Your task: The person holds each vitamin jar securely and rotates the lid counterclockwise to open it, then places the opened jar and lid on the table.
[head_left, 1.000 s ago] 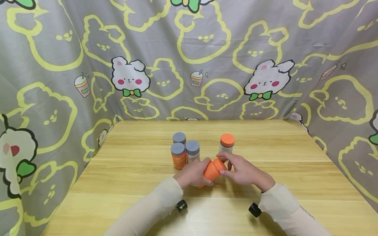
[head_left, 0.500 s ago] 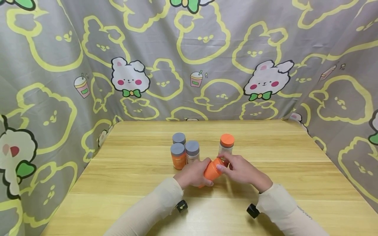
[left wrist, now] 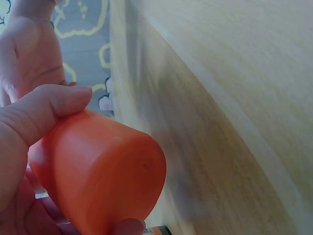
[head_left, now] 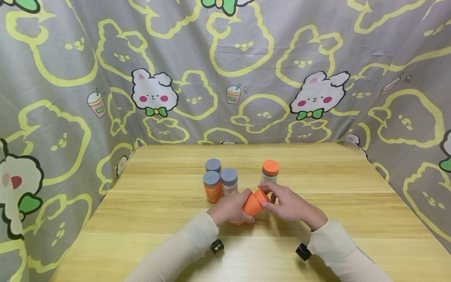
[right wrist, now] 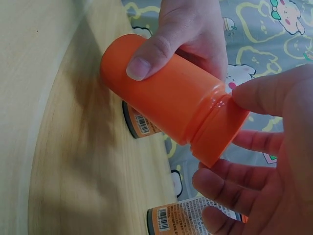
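Observation:
My left hand point(head_left: 230, 208) grips the body of an orange plastic bottle point(right wrist: 161, 85), tilted with its capped end up and to the right. In the right wrist view the left thumb lies along its side. The fingers of my right hand point(head_left: 289, 203) are around the orange screw cap point(right wrist: 220, 129), thumb on its near edge and fingertips on the far side. The cap sits on the bottle's neck, with a narrow groove showing below it. In the left wrist view the bottle's smooth rounded base point(left wrist: 127, 181) faces the camera.
Left of the hands stand an orange jar point(head_left: 213, 191) and two more jars, all grey-lidded, close together. A pale jar with an orange lid point(head_left: 270, 167) stands just behind the right hand. The wooden table point(head_left: 158, 168) ends at a patterned curtain point(head_left: 197, 47).
My right hand turned leftward over the cap, then swung back to the right, its thumb shifting toward the cap's outer edge. The left hand and the bottle have stayed in place.

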Demonstrator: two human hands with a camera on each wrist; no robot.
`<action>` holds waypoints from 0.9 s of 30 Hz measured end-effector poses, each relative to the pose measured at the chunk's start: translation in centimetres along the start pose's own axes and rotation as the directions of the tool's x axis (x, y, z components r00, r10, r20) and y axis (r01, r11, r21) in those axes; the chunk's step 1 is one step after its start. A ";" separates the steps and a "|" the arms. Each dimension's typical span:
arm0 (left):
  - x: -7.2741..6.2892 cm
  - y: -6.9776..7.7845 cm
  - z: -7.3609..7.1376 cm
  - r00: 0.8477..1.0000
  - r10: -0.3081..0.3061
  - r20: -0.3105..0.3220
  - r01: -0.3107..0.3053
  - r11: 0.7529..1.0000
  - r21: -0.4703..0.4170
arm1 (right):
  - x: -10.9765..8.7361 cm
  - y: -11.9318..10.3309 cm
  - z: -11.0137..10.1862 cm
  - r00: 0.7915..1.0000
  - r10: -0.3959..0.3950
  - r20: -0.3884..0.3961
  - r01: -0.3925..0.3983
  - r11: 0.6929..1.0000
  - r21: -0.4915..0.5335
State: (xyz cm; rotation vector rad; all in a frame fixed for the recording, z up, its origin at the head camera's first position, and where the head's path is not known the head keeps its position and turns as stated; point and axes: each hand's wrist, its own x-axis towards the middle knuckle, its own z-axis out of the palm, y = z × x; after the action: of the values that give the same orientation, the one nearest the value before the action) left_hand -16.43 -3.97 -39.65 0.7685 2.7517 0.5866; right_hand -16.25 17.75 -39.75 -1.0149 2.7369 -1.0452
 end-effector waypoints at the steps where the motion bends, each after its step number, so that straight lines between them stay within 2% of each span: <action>1: 0.0 0.0 0.0 1.000 0.000 -0.001 0.000 1.000 -0.001 | 0.0 0.0 0.0 1.000 0.002 -0.002 -0.002 1.000 -0.004; 11: 0.0 0.1 -0.1 1.000 0.015 -0.010 -0.015 1.000 -0.022 | 0.3 -0.1 0.3 0.993 0.082 -0.088 -0.089 0.993 -0.074; 19: 0.0 0.0 0.0 1.000 0.002 -0.006 -0.003 1.000 -0.009 | 0.2 0.0 0.3 0.998 0.040 -0.038 -0.040 0.999 -0.008; 27: 0.0 -0.1 0.0 1.000 0.002 -0.006 -0.002 1.000 -0.009 | 0.1 0.1 0.1 1.000 -0.003 -0.027 0.003 1.000 0.006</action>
State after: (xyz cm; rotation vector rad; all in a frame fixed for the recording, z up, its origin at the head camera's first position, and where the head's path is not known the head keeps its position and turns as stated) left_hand -16.50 -4.02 -39.67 0.7690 2.7527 0.6020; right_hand -16.36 17.76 -39.86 -1.0122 2.7527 -1.0752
